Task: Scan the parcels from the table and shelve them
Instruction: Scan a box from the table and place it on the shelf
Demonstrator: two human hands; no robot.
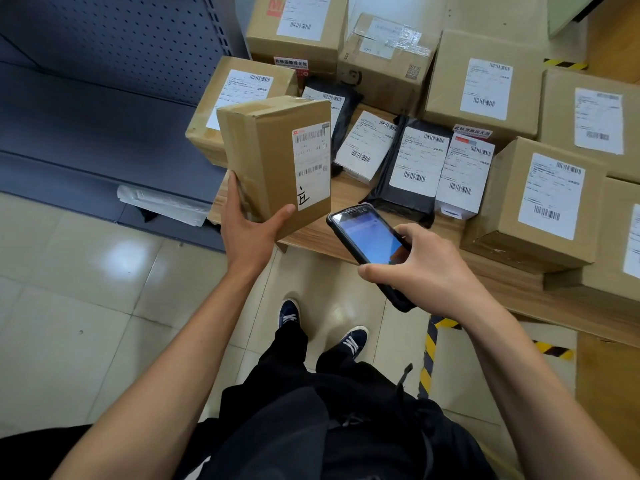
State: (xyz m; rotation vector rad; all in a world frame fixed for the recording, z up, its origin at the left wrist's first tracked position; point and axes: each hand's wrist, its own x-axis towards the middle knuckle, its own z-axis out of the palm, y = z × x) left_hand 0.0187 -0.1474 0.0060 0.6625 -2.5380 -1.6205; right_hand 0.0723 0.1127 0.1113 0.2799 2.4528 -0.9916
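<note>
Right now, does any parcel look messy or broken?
Nothing looks broken. One cardboard box at the back of the table has crinkly clear tape over its label, and a white packet lies apart on the grey shelf. The left hand holds a tidy box.

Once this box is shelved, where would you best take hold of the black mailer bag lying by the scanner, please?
Probably by its long side edges, coming from above. The black mailer bag lies flat on the table, label up, wedged between neighbouring parcels, so a top-down pinch across its near end looks easiest.
</note>
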